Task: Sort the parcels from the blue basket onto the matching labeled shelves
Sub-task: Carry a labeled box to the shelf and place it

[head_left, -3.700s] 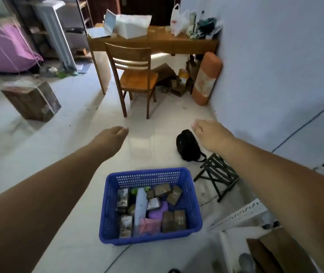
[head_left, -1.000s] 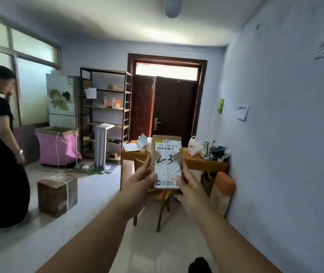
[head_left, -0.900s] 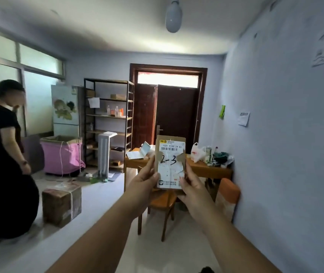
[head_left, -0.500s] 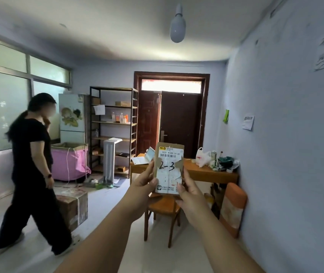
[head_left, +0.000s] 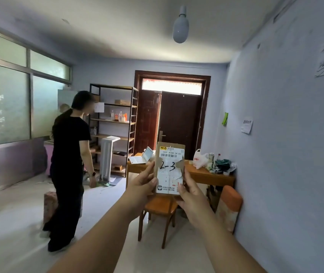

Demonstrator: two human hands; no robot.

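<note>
I hold a small brown cardboard parcel (head_left: 169, 164) upright in front of me, its white label marked "2-3" facing me. My left hand (head_left: 140, 187) grips its left edge with thumb on the front. My right hand (head_left: 189, 194) pinches its lower right edge. A tall black-framed shelf unit (head_left: 115, 123) with wooden boards stands at the far wall left of the door, holding a box and some bottles. The blue basket is out of view.
A person in black (head_left: 68, 170) stands on the floor between me and the shelf unit, beside a brown box (head_left: 48, 201). A wooden desk (head_left: 200, 175) and chair (head_left: 160, 209) stand ahead by the right wall. An orange roll (head_left: 229, 207) leans on that wall.
The person in black has walked from the left edge toward the middle, now in front of the shelf. The view has tilted up slightly. Both hands still hold the parcel.
</note>
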